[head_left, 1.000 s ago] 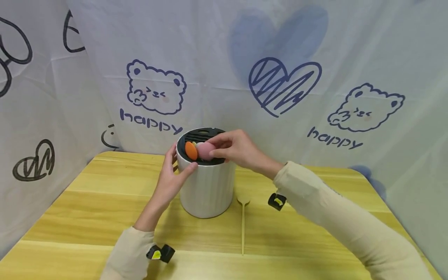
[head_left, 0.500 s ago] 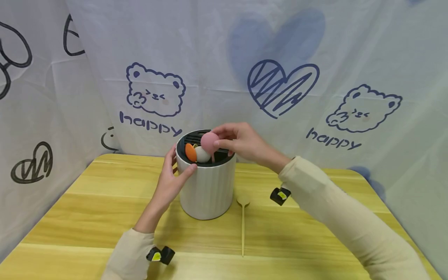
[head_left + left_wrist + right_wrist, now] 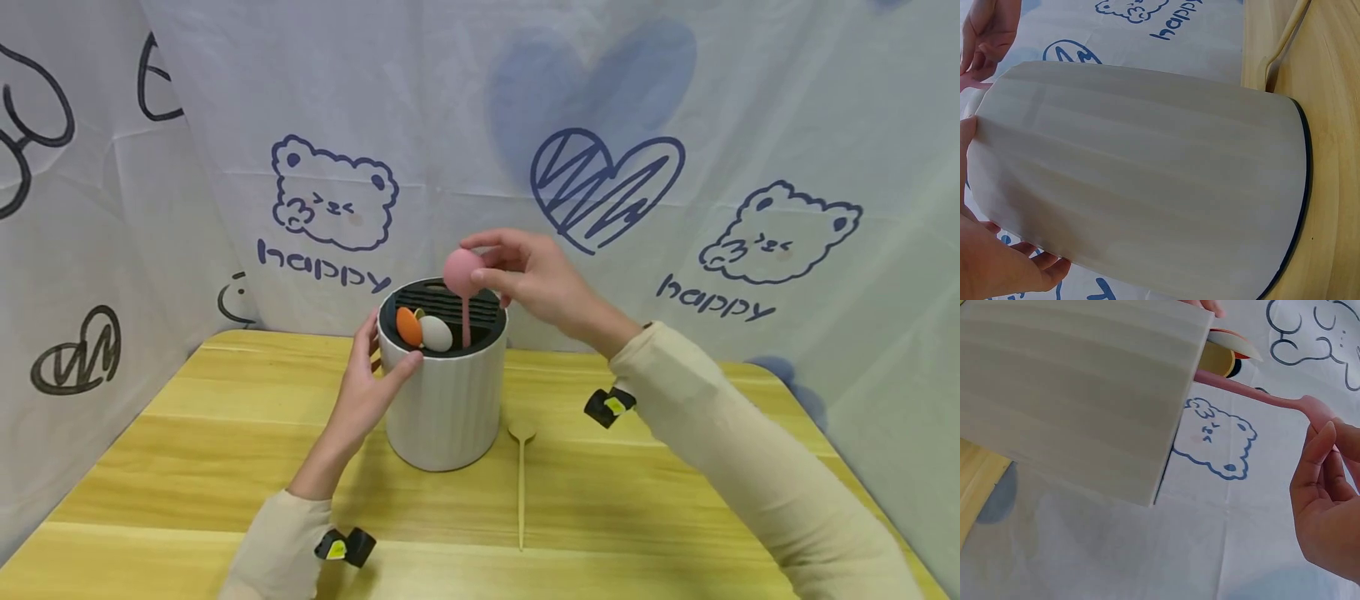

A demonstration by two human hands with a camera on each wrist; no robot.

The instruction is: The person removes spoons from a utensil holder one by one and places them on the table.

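A white ribbed utensil holder [image 3: 442,417] with a black slotted top stands upright on the table. My left hand [image 3: 362,387] grips its left side near the rim, thumb at the front and fingers round the back. Above the top, my right hand [image 3: 536,275] pinches a pink spoon [image 3: 462,272] by its round bowl. The spoon's handle points down, its lower end hidden inside the holder; the right wrist view shows the pink handle [image 3: 1260,394] entering past the rim. An orange spoon [image 3: 408,327] and a white spoon [image 3: 437,333] stand in the holder, their handles hidden.
A yellow spoon [image 3: 521,483] lies on the wooden table [image 3: 187,467], just right of the holder, bowl facing away. Behind the table hangs a white cloth [image 3: 450,125] with bear and heart drawings. The right wrist view shows a yellow bowl [image 3: 1217,360] among the spoons in the holder.
My right hand has risen and shifted slightly right, drawing the pink spoon upward so more of its handle shows and the white spoon is uncovered. My left hand stays on the holder.
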